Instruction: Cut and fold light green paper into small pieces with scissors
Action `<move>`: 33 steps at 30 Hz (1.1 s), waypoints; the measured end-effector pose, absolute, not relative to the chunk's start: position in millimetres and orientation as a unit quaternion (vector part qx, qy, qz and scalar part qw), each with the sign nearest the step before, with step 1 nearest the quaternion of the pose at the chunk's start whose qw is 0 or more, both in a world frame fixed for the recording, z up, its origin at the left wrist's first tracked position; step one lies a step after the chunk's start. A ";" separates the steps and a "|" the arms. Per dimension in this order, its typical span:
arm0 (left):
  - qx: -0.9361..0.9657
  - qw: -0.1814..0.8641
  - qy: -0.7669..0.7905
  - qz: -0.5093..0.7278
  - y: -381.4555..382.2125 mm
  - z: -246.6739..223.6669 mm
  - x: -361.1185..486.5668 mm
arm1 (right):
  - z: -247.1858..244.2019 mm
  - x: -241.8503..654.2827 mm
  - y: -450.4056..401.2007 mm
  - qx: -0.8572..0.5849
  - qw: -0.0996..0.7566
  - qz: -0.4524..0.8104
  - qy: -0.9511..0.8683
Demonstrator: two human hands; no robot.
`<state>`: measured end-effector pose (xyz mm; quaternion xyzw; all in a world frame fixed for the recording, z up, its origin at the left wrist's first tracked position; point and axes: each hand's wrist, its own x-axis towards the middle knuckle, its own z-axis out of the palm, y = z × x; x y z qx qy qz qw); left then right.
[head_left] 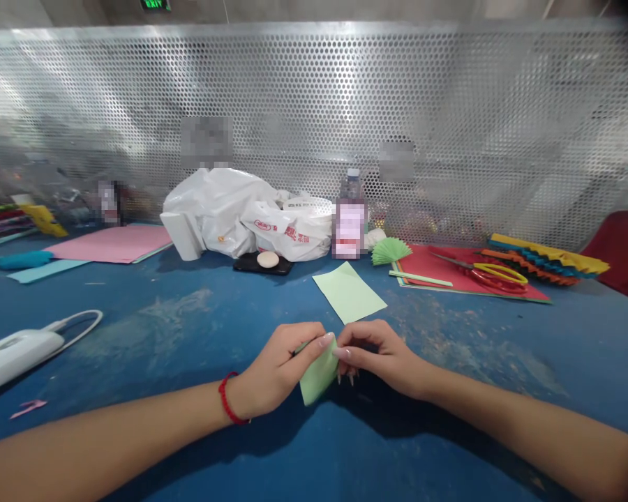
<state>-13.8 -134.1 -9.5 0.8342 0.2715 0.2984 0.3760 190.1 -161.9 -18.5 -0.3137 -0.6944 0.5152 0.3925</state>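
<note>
A piece of light green paper is held between my two hands above the blue table. My left hand, with a red bracelet at the wrist, grips its upper left part, thumb on top. My right hand pinches the paper's right edge between thumb and fingers. The paper is tilted, and part of it is hidden behind my left fingers. Just beyond my hands lies a flat sheet of the same light green paper.
Red paper at the right bears scissors, near a pleated green fan and folded strips. White plastic bags, a bottle and a black phone stand behind. Pink paper and a white device are left.
</note>
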 end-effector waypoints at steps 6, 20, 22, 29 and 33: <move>0.810 0.409 0.293 0.303 -132.0 -7.9 -12.3 | -21.6 191.1 -159.6 -0.308 0.353 0.570 -0.674; 0.809 0.399 0.295 0.316 -132.7 -7.7 -14.0 | -18.7 189.7 -157.8 -0.316 0.288 0.581 -0.692; 0.757 0.393 0.338 0.399 -129.4 -9.7 -13.4 | -17.3 190.5 -158.3 -0.305 0.246 0.570 -0.723; 0.580 0.468 0.436 0.505 -109.8 -20.4 -8.7 | -16.7 192.8 -155.3 -0.297 0.252 0.598 -0.700; 0.603 0.508 0.412 0.456 -112.4 -19.3 -8.5 | -18.4 191.6 -154.4 -0.298 0.352 0.595 -0.658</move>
